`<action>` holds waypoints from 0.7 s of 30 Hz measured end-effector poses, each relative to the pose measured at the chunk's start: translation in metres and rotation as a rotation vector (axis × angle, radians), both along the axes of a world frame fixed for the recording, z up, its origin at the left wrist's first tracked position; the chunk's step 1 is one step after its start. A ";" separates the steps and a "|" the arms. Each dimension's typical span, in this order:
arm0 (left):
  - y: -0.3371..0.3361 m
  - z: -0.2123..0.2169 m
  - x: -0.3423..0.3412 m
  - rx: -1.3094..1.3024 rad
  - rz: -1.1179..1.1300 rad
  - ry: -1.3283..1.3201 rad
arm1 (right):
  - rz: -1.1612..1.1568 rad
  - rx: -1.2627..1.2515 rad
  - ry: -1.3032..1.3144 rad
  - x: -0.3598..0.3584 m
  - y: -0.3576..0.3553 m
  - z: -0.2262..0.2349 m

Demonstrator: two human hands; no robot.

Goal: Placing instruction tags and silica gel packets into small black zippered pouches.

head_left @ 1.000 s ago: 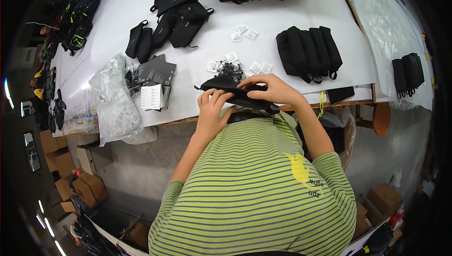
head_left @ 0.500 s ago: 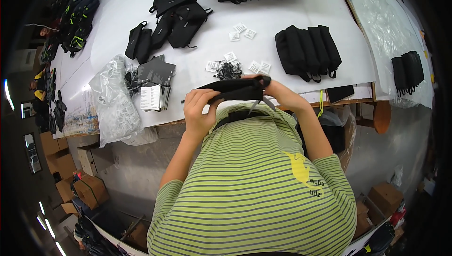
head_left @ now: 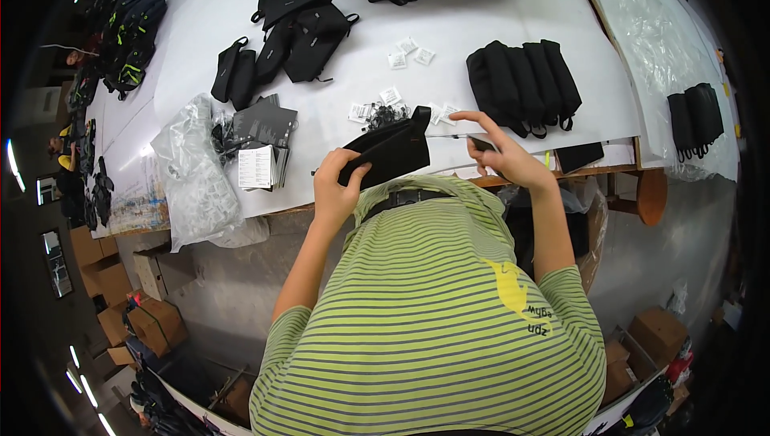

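My left hand (head_left: 337,181) pinches the left end of a black fabric pouch (head_left: 396,159), thumb on the near side and fingers behind. The pouch is tilted, its right end raised, with its long upper opening parted. To the right of it and apart from it, my right hand (head_left: 513,162) has its index finger stretched out. Its other fingers are curled round a small dark, flat tool (head_left: 484,145) whose kind I cannot make out. Just behind the pouch lie a heap of small black cords (head_left: 387,115) and white sachets (head_left: 391,96).
Four-sided black pouches stand in a row (head_left: 525,87) at right; more black bags (head_left: 309,39) lie at back left. A stack of dark and white cards (head_left: 257,165) sits beside a clear plastic bag (head_left: 196,171) on the white table (head_left: 433,3). A round stool (head_left: 650,199) stands at right.
My right hand has let go of the pouch's right end and moved right with the small tool. The pouch has turned, its right end now higher and its side facing me.
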State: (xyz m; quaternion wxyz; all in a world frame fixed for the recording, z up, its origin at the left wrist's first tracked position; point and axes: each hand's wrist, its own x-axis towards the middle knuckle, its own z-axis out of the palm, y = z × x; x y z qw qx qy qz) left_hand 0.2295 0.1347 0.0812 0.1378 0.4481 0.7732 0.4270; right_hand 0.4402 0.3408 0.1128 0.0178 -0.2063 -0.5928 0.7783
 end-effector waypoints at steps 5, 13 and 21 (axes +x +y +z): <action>-0.005 0.011 -0.015 -0.052 -0.026 -0.064 | -0.102 0.436 -0.061 0.019 0.019 0.007; -0.010 0.058 -0.014 -0.295 -0.083 -0.241 | -0.382 0.222 -0.046 0.037 0.068 0.001; -0.004 0.082 0.006 -0.347 -0.367 -0.213 | -0.771 -0.902 0.298 -0.031 0.031 -0.034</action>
